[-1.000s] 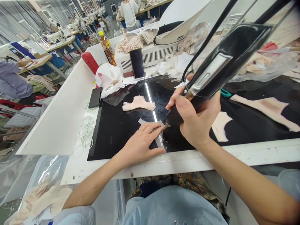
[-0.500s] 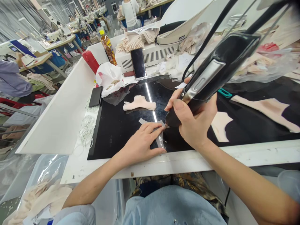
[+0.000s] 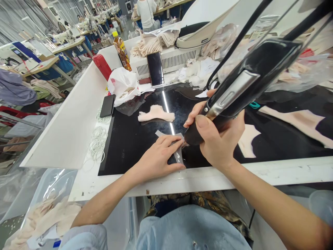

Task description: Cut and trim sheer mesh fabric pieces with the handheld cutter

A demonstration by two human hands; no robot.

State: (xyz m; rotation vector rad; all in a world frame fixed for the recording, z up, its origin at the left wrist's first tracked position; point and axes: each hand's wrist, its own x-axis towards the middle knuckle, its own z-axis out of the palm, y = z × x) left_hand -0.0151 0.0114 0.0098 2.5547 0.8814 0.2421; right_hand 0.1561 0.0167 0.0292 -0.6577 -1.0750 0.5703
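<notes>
My left hand (image 3: 162, 158) lies flat with fingers stretched out on a translucent grey template-like piece (image 3: 178, 157), pressing it on the black work surface (image 3: 130, 149). My right hand (image 3: 221, 139) is wrapped round a corded black handheld tool (image 3: 241, 76) with a silver lever on its side. The tool slants down to the left, and its nose is close to my left fingertips, at the piece's right edge. Its exact contact point is hard to make out. Ahead of my left hand rests a small stack of beige fabric pieces (image 3: 156, 114). Another beige piece (image 3: 248, 140) lies right of my right hand.
A longer beige piece (image 3: 299, 119) and a teal clip-like item (image 3: 254, 105) lie at the right. Left are white elastic-looking loops (image 3: 97, 146), a black phone (image 3: 107, 106) and a white plastic bag (image 3: 122, 85). Another phone (image 3: 155, 68) leans upright at the back.
The tool and my right hand have shifted slightly to the right in view. My left hand stays on the translucent piece. The whole view has moved a little.
</notes>
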